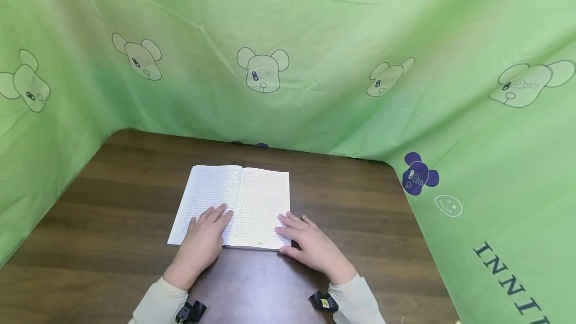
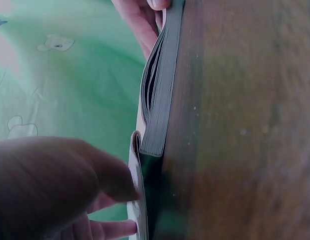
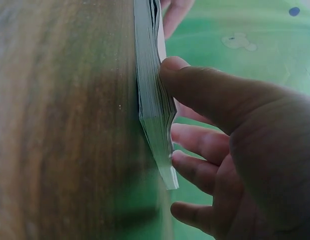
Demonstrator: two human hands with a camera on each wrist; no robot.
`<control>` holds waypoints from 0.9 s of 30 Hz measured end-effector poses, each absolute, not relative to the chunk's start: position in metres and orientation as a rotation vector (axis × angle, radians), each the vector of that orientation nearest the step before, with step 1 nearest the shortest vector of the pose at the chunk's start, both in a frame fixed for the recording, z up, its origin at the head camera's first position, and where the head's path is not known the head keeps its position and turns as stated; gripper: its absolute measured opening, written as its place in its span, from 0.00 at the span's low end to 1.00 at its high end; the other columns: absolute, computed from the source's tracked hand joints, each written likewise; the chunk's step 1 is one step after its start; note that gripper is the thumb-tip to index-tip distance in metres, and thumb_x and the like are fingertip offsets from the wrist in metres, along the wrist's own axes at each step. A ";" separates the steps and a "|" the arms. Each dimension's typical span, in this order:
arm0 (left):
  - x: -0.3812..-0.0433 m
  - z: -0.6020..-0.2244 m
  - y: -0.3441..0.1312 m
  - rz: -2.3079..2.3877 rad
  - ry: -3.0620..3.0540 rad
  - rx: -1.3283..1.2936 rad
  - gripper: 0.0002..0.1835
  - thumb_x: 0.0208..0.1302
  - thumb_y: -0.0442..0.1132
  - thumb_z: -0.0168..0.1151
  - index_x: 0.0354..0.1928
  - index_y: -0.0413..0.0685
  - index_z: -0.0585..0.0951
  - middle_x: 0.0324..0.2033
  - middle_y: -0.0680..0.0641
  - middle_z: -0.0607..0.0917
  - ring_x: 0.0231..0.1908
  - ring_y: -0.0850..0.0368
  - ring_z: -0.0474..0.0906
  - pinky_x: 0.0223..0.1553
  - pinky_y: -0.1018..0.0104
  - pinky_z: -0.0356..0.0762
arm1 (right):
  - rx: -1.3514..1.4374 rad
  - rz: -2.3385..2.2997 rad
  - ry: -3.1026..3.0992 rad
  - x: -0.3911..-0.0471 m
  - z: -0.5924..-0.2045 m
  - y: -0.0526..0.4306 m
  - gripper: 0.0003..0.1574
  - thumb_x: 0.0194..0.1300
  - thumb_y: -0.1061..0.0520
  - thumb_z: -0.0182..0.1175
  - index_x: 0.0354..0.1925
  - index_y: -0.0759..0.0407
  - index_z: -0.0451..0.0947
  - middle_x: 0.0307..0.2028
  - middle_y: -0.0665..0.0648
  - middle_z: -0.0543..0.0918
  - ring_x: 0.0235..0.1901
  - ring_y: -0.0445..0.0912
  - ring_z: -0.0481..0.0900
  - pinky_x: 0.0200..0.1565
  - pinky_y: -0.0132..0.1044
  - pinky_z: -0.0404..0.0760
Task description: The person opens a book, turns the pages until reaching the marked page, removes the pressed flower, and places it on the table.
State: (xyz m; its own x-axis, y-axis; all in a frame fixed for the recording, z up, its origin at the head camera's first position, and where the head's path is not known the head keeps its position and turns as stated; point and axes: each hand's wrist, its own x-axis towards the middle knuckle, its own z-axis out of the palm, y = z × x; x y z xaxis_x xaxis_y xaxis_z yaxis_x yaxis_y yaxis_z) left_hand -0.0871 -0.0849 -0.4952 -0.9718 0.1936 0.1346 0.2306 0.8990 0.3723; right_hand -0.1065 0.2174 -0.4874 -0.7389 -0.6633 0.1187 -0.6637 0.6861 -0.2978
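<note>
An open book (image 1: 263,196) with printed text lies on the wooden table, its right-hand stack of pages thicker than the left. My left hand (image 1: 203,243) rests on the lower part of the left page, fingers spread toward the middle fold. At the lower right corner, my right hand (image 1: 313,248) lays its fingers on the right page. Its thumb touches the bottom edge of the page block (image 3: 152,80) in the right wrist view. The left wrist view shows the book's lower edge (image 2: 162,110) from the side, with slight gaps between some pages.
Brown wooden table (image 1: 360,199) surrounds the book. A green curtain (image 1: 315,114) printed with bear heads hangs along the back and both sides of the table. Black wrist cameras (image 1: 191,312) sit at both cuffs.
</note>
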 end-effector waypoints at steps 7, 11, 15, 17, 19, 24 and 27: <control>-0.086 -0.493 -0.086 -0.636 -3.017 -0.337 0.28 0.72 0.51 0.62 0.69 0.47 0.77 0.73 0.41 0.72 0.73 0.33 0.64 0.65 0.21 0.57 | 1.186 0.467 -2.854 -0.107 -0.482 0.219 0.24 0.70 0.44 0.65 0.60 0.51 0.84 0.71 0.55 0.74 0.74 0.53 0.66 0.72 0.64 0.62; -0.086 -0.491 -0.085 -0.661 -3.050 -0.337 0.34 0.69 0.57 0.65 0.71 0.47 0.75 0.74 0.40 0.70 0.74 0.32 0.61 0.66 0.21 0.54 | 1.224 0.414 -2.803 -0.107 -0.479 0.219 0.17 0.71 0.49 0.65 0.55 0.50 0.87 0.68 0.55 0.78 0.71 0.54 0.71 0.69 0.63 0.67; -0.086 -0.491 -0.085 -0.667 -3.054 -0.337 0.34 0.68 0.57 0.65 0.70 0.48 0.76 0.73 0.40 0.70 0.74 0.32 0.61 0.66 0.21 0.55 | 1.251 0.374 -2.769 -0.107 -0.477 0.220 0.13 0.70 0.51 0.67 0.50 0.49 0.89 0.65 0.54 0.80 0.69 0.53 0.74 0.67 0.61 0.70; -0.087 -0.491 -0.086 -0.665 -3.050 -0.337 0.34 0.68 0.57 0.65 0.70 0.48 0.76 0.74 0.41 0.70 0.74 0.32 0.62 0.66 0.21 0.55 | 1.254 0.365 -2.759 -0.107 -0.477 0.219 0.11 0.69 0.52 0.67 0.48 0.48 0.89 0.65 0.53 0.81 0.69 0.52 0.74 0.67 0.60 0.71; -0.087 -0.491 -0.087 -0.666 -3.046 -0.337 0.35 0.68 0.58 0.65 0.70 0.48 0.76 0.74 0.41 0.70 0.74 0.32 0.61 0.66 0.21 0.55 | 1.257 0.361 -2.749 -0.107 -0.478 0.219 0.08 0.69 0.53 0.68 0.46 0.47 0.89 0.64 0.52 0.82 0.68 0.51 0.75 0.67 0.59 0.72; -0.087 -0.491 -0.088 -0.688 -3.056 -0.352 0.43 0.63 0.65 0.66 0.72 0.46 0.73 0.74 0.40 0.69 0.75 0.32 0.59 0.67 0.21 0.53 | 1.264 0.411 -2.726 -0.110 -0.477 0.219 0.04 0.69 0.55 0.67 0.41 0.47 0.88 0.62 0.53 0.83 0.67 0.51 0.77 0.65 0.58 0.75; -0.086 -0.490 -0.087 -0.696 -3.072 -0.365 0.47 0.60 0.68 0.66 0.73 0.44 0.72 0.75 0.39 0.67 0.75 0.31 0.58 0.66 0.19 0.52 | 1.244 0.456 -2.728 -0.111 -0.477 0.218 0.03 0.70 0.57 0.65 0.39 0.48 0.85 0.61 0.53 0.84 0.66 0.51 0.78 0.64 0.57 0.76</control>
State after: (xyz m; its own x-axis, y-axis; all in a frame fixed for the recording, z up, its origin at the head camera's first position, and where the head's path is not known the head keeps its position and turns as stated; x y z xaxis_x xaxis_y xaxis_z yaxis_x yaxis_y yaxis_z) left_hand -0.0864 -0.0871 -0.4900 -0.9730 0.2295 0.0224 0.2168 0.8771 0.4286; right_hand -0.1109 0.2184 -0.4771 -0.6587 -0.7194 0.2205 -0.7520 0.6196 -0.2249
